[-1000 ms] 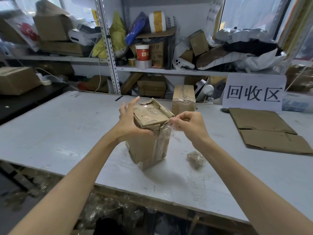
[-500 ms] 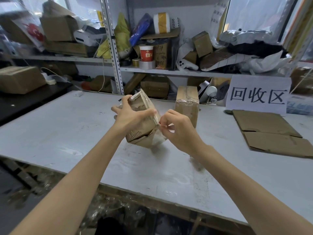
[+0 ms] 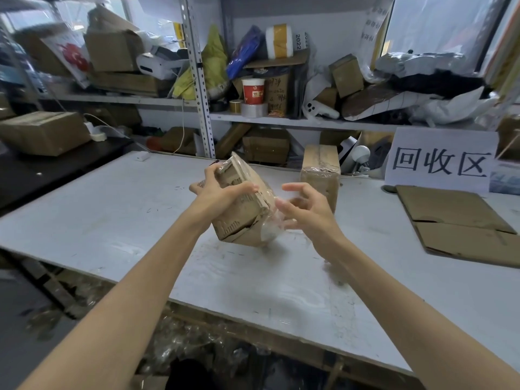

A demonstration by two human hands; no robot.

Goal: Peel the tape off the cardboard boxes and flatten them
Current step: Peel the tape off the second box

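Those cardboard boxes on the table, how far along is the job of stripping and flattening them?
Done: flattened cardboard lies on the table by the white sign. In hand: the left hand grips a tilted small box, with clear tape hanging loose at its lower corner beside the open right hand. Left: that box is not flat yet, and a taped box stands untouched behind.

Bare forearms, sleeveless, no jewellery.

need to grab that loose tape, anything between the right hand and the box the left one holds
Nothing visible does. The right hand is open beside the tilted box gripped by the left hand, with loose clear tape at its fingertips.
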